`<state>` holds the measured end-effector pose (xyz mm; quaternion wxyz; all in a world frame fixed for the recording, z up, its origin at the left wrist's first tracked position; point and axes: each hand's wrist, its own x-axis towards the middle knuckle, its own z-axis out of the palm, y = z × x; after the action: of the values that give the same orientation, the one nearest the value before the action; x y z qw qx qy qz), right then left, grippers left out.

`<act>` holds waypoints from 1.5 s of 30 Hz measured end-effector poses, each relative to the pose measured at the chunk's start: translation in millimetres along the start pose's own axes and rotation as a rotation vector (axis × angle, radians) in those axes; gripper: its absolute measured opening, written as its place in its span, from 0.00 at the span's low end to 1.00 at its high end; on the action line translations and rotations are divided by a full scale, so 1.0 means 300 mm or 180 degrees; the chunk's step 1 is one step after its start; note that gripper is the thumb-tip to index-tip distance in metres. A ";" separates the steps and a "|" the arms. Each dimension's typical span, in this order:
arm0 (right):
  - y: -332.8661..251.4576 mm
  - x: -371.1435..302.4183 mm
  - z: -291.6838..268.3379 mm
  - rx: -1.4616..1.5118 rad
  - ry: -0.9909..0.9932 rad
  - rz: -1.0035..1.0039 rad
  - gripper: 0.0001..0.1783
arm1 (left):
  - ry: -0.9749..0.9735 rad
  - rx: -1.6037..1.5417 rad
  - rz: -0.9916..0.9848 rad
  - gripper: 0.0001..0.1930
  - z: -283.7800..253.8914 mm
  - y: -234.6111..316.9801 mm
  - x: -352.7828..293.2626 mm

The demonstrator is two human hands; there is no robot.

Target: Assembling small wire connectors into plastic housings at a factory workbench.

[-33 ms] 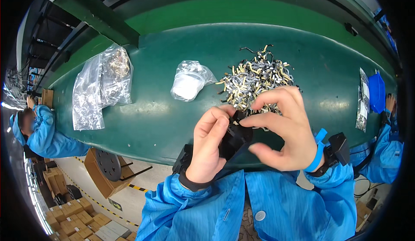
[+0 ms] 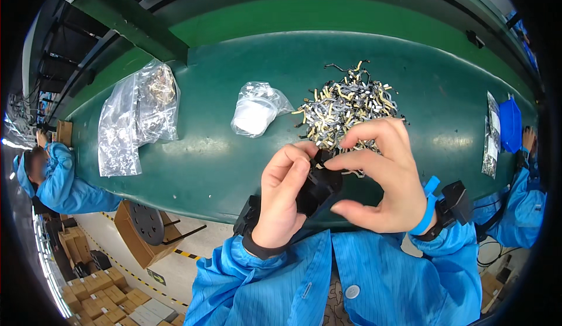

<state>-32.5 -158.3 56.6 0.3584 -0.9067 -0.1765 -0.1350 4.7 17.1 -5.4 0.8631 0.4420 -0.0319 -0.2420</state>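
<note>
My left hand (image 2: 283, 188) is closed around a dark black part (image 2: 319, 190), thumb and index finger pinching near its upper end. Most of that part lies behind my fingers and in shadow, so its exact kind is unclear. My right hand (image 2: 383, 177) is curved beside it with thumb and index finger apart. Its index fingertip reaches the black part's upper end; whether it touches is hard to see. Just beyond both hands lies a heap of short cable pieces (image 2: 345, 106) in grey, black and pale yellow, with small white connectors.
A clear plastic bag with white contents (image 2: 255, 115) lies left of the heap on the green table (image 2: 205, 174). Larger clear bags of small parts (image 2: 137, 121) are further left. At the right are a blue bin (image 2: 510, 124) and a filled bag (image 2: 490, 136). Co-workers sit at both sides.
My right thumb has shifted slightly to the left, and the right wrist has moved a little. My left hand and the black part look the same.
</note>
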 end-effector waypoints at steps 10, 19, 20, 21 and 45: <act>-0.006 -0.035 0.103 0.0480 0.0435 0.0285 0.27 | -0.0007 0.0184 0.0340 0.12 0.024 0.024 -0.009; -0.004 -0.047 0.152 0.2065 0.0654 0.0636 0.17 | -0.0081 0.0406 0.0620 0.10 0.017 0.002 -0.006; -0.009 -0.044 0.154 0.2097 0.0679 0.0669 0.16 | -0.0053 0.0416 0.0664 0.10 0.020 0.001 -0.006; -0.011 -0.042 0.155 0.2141 0.0699 0.0703 0.15 | -0.0015 0.0433 0.0707 0.10 0.021 0.001 -0.005; 0.028 -0.045 0.193 0.2576 0.0718 0.0702 0.14 | 0.0098 0.0261 0.0523 0.04 0.021 -0.007 -0.008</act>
<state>-34.3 -126.7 5.5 0.7144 -0.6861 -0.0770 -0.1141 0.0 12.5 -2.9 0.8617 0.4765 -0.0647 -0.1621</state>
